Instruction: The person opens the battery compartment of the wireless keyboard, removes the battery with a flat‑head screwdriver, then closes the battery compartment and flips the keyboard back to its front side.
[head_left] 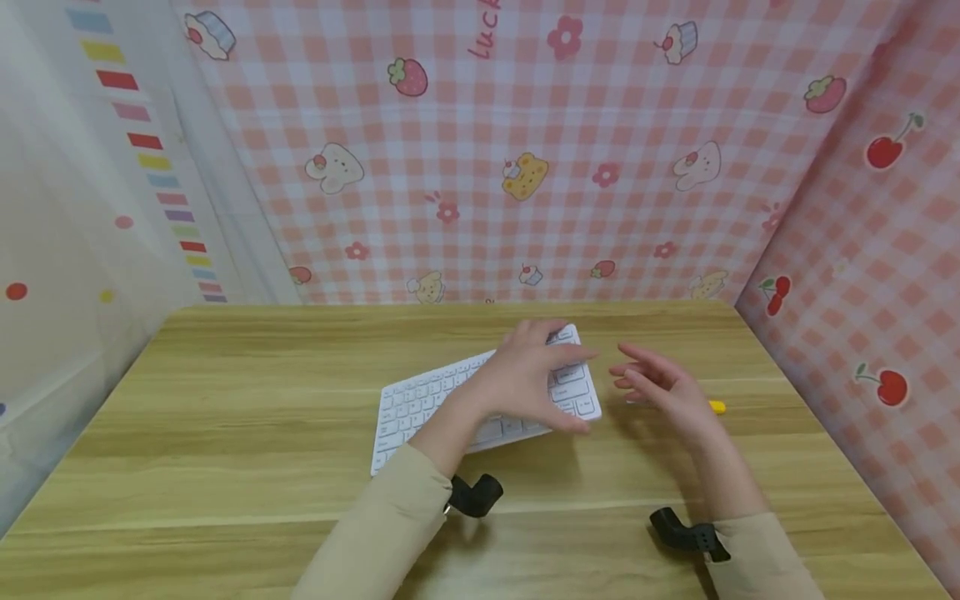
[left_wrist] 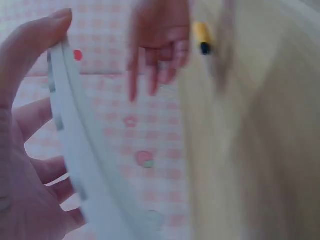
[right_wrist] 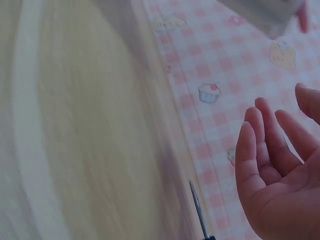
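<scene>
A white keyboard (head_left: 423, 408) is tilted above the wooden table, its right end raised. My left hand (head_left: 521, 379) grips it near that end, thumb at the front edge and fingers over the far edge. In the left wrist view the keyboard (left_wrist: 95, 155) appears edge-on and blurred between thumb and fingers. To its right, my right hand (head_left: 678, 404) hovers with loosely bent fingers, holding nothing. Beneath the right hand lies a screwdriver with a yellow handle (head_left: 717, 407), partly hidden by the hand. Its thin metal shaft (right_wrist: 199, 207) shows in the right wrist view.
The wooden table (head_left: 225, 400) ends at a pink checked cloth (head_left: 480, 167) hanging behind it. Another checked cloth with cherries (head_left: 892, 292) hangs on the right. A black wrist mount (head_left: 476, 496) is on each forearm.
</scene>
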